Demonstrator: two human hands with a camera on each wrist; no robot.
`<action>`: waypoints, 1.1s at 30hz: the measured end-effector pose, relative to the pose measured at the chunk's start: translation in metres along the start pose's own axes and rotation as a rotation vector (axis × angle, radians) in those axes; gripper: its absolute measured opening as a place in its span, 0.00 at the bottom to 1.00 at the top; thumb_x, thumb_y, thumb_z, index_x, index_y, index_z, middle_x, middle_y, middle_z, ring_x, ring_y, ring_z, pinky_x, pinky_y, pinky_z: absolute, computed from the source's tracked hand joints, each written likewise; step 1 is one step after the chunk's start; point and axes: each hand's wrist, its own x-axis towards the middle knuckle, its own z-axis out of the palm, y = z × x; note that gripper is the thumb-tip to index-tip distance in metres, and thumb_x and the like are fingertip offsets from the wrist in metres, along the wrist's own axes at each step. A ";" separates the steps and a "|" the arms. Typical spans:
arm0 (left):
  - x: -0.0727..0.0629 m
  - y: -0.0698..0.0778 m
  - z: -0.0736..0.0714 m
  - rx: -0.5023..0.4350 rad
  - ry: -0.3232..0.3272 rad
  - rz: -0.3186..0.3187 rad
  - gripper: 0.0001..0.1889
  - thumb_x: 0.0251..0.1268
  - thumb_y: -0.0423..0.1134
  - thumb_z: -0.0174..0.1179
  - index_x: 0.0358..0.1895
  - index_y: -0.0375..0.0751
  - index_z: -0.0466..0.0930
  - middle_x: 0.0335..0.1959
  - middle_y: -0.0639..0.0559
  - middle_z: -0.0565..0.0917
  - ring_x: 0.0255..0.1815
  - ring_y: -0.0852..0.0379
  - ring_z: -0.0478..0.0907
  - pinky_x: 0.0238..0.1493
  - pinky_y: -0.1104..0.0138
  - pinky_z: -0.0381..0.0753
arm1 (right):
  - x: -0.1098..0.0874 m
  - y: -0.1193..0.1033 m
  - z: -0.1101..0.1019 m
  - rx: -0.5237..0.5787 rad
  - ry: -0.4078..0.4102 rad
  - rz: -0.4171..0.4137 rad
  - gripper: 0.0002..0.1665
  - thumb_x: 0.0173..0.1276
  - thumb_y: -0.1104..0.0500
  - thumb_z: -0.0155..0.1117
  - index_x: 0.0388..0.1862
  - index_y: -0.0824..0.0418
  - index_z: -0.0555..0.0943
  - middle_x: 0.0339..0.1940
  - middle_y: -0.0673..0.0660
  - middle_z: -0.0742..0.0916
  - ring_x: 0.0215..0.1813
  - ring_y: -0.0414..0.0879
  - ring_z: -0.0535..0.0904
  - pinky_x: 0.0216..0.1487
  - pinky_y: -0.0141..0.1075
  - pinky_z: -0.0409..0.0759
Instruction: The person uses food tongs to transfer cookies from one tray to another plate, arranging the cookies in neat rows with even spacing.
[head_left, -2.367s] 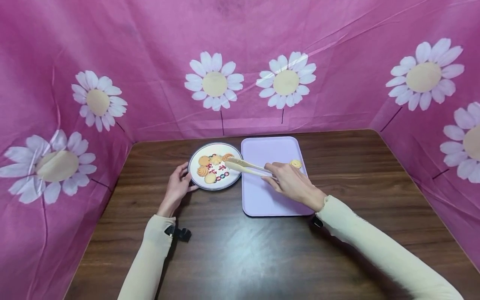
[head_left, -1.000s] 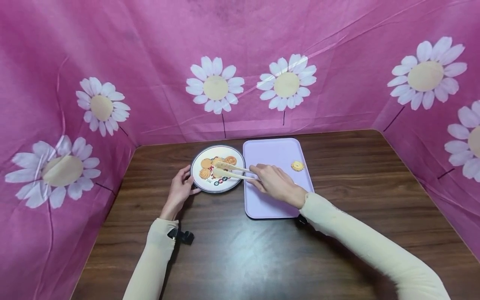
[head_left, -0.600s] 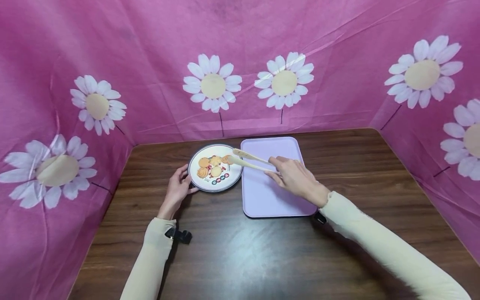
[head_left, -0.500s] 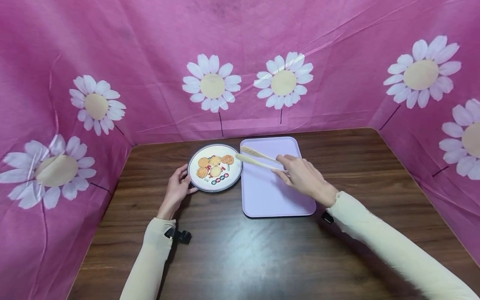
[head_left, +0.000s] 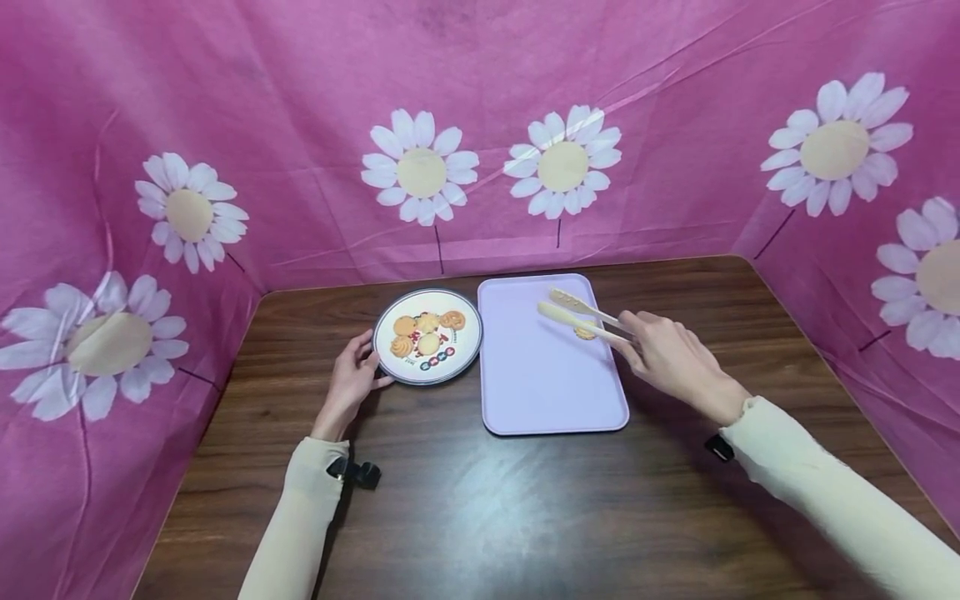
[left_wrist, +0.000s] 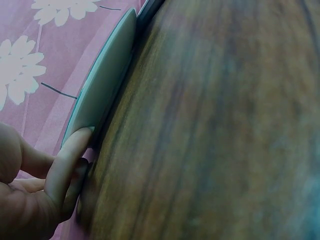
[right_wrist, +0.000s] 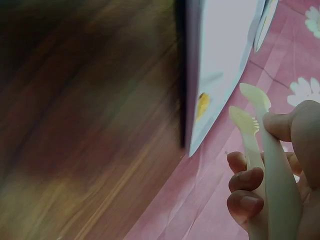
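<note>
My left hand (head_left: pixel 352 375) holds the round plate (head_left: pixel 465 362) by its left rim; in the left wrist view, a finger (left_wrist: pixel 70 152) touches the plate's side (left_wrist: pixel 107 70). Several cookies (head_left: pixel 428 343) lie on the plate, including a pretzel-shaped cookie (head_left: pixel 452 320). My right hand (head_left: pixel 671 358) grips pale tongs (head_left: pixel 581 317), their tips apart and pointing left above the lilac tray (head_left: pixel 540 392). Near the tray's right side sits a yellow cookie (head_left: pixel 583 333), partly hidden by the lower tong arm. In the right wrist view, thumb and fingers wrap the tongs (right_wrist: pixel 275 175).
The tray stands right beside the plate on a dark wooden table (head_left: pixel 450 517). Behind and to both sides hangs a pink cloth (head_left: pixel 315 108) with white daisies. Both wrists carry small black cameras (head_left: pixel 356 472).
The right hand with the tongs has moved from over the plate to the right, above the tray. A round cookie sits at the plate's middle now, farther in than before. The left hand stays.
</note>
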 end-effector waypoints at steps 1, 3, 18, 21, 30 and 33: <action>0.000 0.000 0.000 0.003 0.001 -0.003 0.30 0.84 0.29 0.39 0.84 0.42 0.51 0.82 0.36 0.61 0.72 0.41 0.70 0.48 0.71 0.93 | -0.003 0.002 -0.001 -0.003 0.000 0.006 0.13 0.75 0.51 0.67 0.38 0.57 0.75 0.22 0.51 0.74 0.20 0.45 0.69 0.13 0.34 0.63; 0.000 0.000 0.000 0.004 0.001 -0.009 0.30 0.84 0.29 0.39 0.84 0.43 0.51 0.82 0.36 0.61 0.72 0.42 0.70 0.48 0.71 0.94 | -0.010 0.006 -0.004 -0.009 0.000 0.020 0.13 0.75 0.51 0.67 0.38 0.56 0.75 0.22 0.50 0.74 0.20 0.45 0.68 0.13 0.34 0.62; -0.002 0.003 -0.002 0.015 -0.001 0.005 0.30 0.85 0.29 0.39 0.84 0.43 0.51 0.81 0.36 0.62 0.72 0.42 0.70 0.48 0.73 0.93 | -0.036 0.023 -0.009 -0.036 0.013 0.015 0.15 0.72 0.51 0.70 0.41 0.60 0.77 0.23 0.52 0.74 0.19 0.46 0.70 0.11 0.39 0.66; -0.002 0.003 -0.002 0.017 -0.002 0.006 0.30 0.85 0.29 0.39 0.84 0.43 0.51 0.81 0.36 0.62 0.72 0.42 0.70 0.49 0.72 0.93 | -0.038 0.022 -0.007 -0.027 0.016 0.010 0.15 0.72 0.51 0.70 0.41 0.59 0.77 0.23 0.51 0.74 0.19 0.45 0.69 0.11 0.38 0.64; -0.002 0.003 -0.002 0.026 0.001 -0.018 0.30 0.85 0.30 0.39 0.85 0.44 0.51 0.82 0.37 0.61 0.73 0.42 0.69 0.50 0.71 0.93 | -0.038 0.013 0.003 -0.007 -0.005 0.009 0.14 0.74 0.49 0.69 0.40 0.57 0.78 0.23 0.50 0.73 0.21 0.44 0.69 0.12 0.36 0.65; -0.002 0.003 -0.001 0.031 0.002 -0.026 0.30 0.85 0.30 0.39 0.85 0.45 0.51 0.82 0.37 0.62 0.73 0.42 0.70 0.51 0.70 0.93 | -0.037 0.010 0.006 0.006 -0.021 0.015 0.15 0.74 0.48 0.69 0.40 0.57 0.78 0.23 0.50 0.73 0.21 0.44 0.69 0.13 0.35 0.64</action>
